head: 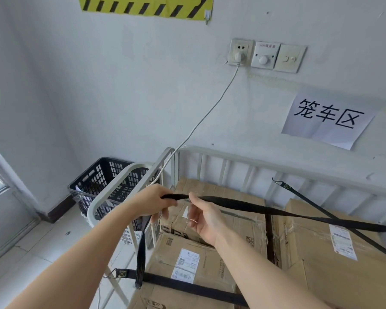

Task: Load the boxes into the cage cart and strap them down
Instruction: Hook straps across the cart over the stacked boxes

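Against the wall, the cage cart (232, 156) already holds the boxes (243, 224), so strapping is in hand. A black strap (276, 211) crosses above them. The left grip (153, 201) curls round it and the right grip (204, 216) pinches it alongside. Next, probably: draw out slack and fasten the hanging end.

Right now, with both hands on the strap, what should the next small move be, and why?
Probably pull the strap taut leftward and bring its loose end toward the side rail. The left hand grips it, the right hand pinches it, and its end hangs unattached beside the boxes.
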{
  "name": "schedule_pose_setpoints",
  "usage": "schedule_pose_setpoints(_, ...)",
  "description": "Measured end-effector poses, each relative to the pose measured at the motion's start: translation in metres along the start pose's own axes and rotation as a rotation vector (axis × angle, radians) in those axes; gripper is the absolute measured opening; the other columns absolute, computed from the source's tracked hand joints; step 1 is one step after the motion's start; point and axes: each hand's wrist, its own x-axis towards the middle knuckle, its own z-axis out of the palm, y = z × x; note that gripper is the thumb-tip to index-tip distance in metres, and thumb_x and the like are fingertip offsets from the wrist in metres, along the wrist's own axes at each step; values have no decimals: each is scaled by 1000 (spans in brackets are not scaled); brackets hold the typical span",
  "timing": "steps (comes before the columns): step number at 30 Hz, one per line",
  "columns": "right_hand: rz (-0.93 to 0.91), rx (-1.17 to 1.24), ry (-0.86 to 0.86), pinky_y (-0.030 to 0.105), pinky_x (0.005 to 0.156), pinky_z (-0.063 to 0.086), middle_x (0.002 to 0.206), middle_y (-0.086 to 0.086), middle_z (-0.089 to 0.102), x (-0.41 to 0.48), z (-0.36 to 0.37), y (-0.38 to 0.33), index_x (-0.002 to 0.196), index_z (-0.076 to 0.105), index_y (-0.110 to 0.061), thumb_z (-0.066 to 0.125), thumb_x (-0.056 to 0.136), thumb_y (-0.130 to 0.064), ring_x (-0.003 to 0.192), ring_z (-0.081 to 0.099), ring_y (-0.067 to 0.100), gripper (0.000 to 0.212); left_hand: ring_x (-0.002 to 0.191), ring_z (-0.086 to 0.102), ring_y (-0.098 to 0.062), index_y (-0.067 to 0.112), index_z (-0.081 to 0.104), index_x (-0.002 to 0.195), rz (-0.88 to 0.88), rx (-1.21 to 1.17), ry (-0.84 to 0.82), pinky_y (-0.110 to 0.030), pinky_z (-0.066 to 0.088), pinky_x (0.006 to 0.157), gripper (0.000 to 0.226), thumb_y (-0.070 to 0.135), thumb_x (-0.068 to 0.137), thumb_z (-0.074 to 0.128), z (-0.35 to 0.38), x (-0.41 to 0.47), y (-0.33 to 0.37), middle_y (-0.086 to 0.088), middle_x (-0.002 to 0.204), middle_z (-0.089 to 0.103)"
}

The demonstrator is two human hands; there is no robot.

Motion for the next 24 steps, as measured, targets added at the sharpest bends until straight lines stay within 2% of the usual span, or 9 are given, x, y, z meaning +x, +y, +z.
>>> schedule_pose_setpoints(3,-6,251,37,23,48,46,65,3,61,2,-12,0,112,65,-16,73,81,-15,53,55,12,31,43,60,-16,16,65,92,-39,10,22,-21,49,50,15,16,98,51,-5,5,-8,-5,68,72)
schedule_pose_setpoints(8,-17,181,225,20,42,47,54,4,60,4,-15,-4,90,60,-6,80,75,-33,43,54,12,36,49,62,-16,15,55,90,-55,50,103,-32,52,53,22,1,96,39,5,21,-10,-6,67,62)
schedule_pose_setpoints(10,0,141,300,19,40,40,48,2,55,7,-16,-5,98,62,-5,78,77,-41,39,46,11,44,54,59,-17,13,53,92,-36,13,111,-40,53,61,14,5,93,43,7,28,-12,-5,64,60)
schedule_pose_setpoints(12,15,121,330,20,39,37,47,2,53,9,-18,-7,105,64,-3,78,75,-44,36,42,11,52,53,51,-14,8,56,93,-19,-72,64,-35,45,62,8,14,88,53,5,30,-12,-1,59,54)
schedule_pose_setpoints(15,61,167,322,20,42,43,58,4,63,8,-20,-7,108,65,-1,77,82,-35,42,53,10,44,51,40,-11,3,65,90,-28,-202,-42,-28,34,65,34,36,95,56,-2,29,-15,3,56,44)
schedule_pose_setpoints(17,75,222,314,21,44,46,69,8,67,6,-18,-6,108,66,-2,66,91,-25,48,59,12,28,56,39,-14,3,67,86,-4,-111,-38,-29,31,65,39,40,94,56,-7,30,-18,0,59,43)
schedule_pose_setpoints(19,61,250,321,22,47,48,81,9,67,6,-17,-5,107,68,-4,57,96,-17,58,62,13,20,57,45,-13,13,68,79,61,56,-21,-26,34,62,24,34,90,63,-11,31,-19,4,62,52)
schedule_pose_setpoints(21,36,281,311,24,53,51,87,10,66,6,-14,-3,107,69,-5,58,97,-14,67,62,15,17,60,48,-9,20,59,74,120,260,-18,-21,36,59,15,25,85,68,-12,32,-19,7,67,56)
schedule_pose_setpoints(24,14,351,298,25,56,55,89,13,65,3,-5,1,109,61,0,65,93,-14,70,62,19,22,59,45,-14,21,40,74,96,462,-3,-22,35,55,27,18,81,66,-7,33,-19,5,72,51)
